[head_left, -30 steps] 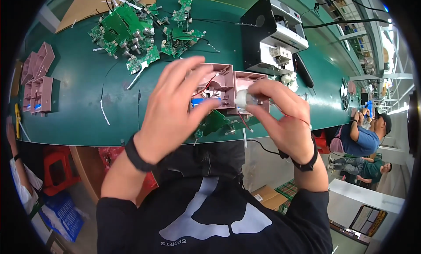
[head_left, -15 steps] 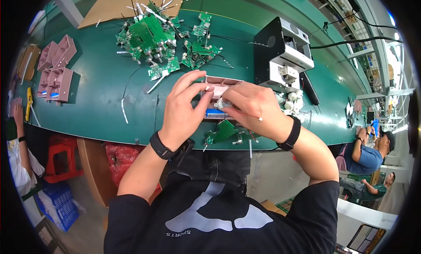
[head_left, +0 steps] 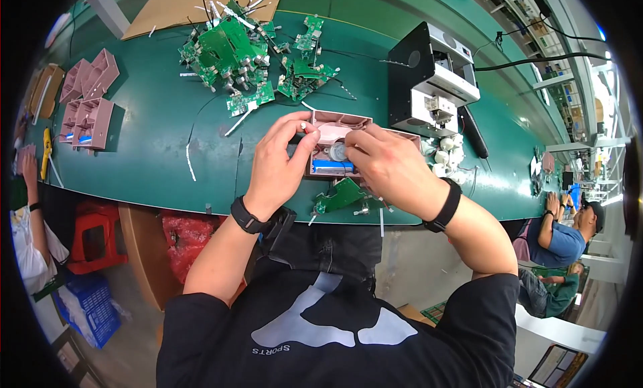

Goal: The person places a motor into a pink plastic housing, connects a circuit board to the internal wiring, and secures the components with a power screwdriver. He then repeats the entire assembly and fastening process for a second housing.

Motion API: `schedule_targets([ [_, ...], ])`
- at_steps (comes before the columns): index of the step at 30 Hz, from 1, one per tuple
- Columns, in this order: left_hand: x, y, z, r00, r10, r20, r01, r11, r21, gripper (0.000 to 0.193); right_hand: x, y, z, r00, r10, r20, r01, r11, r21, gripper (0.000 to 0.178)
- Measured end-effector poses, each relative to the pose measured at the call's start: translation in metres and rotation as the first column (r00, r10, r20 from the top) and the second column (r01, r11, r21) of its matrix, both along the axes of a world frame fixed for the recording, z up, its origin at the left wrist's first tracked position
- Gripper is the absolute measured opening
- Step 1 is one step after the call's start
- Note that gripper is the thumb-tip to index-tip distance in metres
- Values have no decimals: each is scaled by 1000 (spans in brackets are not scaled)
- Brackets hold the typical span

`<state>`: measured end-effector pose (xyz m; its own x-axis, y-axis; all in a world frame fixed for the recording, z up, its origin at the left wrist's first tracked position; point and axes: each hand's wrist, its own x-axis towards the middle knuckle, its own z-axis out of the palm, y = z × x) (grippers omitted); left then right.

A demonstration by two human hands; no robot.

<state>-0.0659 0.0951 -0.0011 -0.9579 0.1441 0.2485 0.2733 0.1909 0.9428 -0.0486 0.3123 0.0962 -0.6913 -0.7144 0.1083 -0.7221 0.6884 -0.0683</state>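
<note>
A pink plastic housing (head_left: 341,118) with compartments lies in front of me near the table's front edge. A blue cylindrical battery (head_left: 333,167) sits in its near compartment. My right hand (head_left: 392,161) is closed, with fingertips on a round whitish translucent part (head_left: 337,151) inside the housing, above the battery. Its underside is hidden. At the housing's left side, my left hand (head_left: 278,161) has thumb and forefinger curled close together around a small white piece (head_left: 303,126), too small to name. A green circuit board (head_left: 340,195) lies just in front of the housing.
Circuit boards with wires (head_left: 228,49) are heaped at the back. More pink housings (head_left: 92,123) stand at the left. A black-and-white machine (head_left: 435,80) is back right, near several white round parts (head_left: 447,155). Another person's hand (head_left: 28,167) is far left; co-workers sit far right.
The round part now lies flatter in the housing and shows more fully; its wire end below my right hand no longer shows. My left fingers shifted slightly left and up, uncovering the battery.
</note>
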Motion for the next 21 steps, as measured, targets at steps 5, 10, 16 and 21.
schedule_targets([
  [5, -2, -8, 12, 999, -9, -51, 7, 1000, -30, 21, -1, 2, 11, 1000, 20, 13, -19, 994, -103, 29],
  [10, -21, -6, 27, 916, -137, -378, 22, 956, -292, 41, 2, 8, 16, 1000, 24, 10, -22, 994, -107, 36],
  [16, -68, -12, 38, 886, -316, -339, 216, 928, -302, 33, 2, -6, 12, 990, 144, 10, -144, 990, -7, 39],
  [21, -67, -11, 27, 940, -209, -271, 189, 977, -97, 22, -1, -15, 11, 988, 156, 16, -156, 986, 58, 31],
])
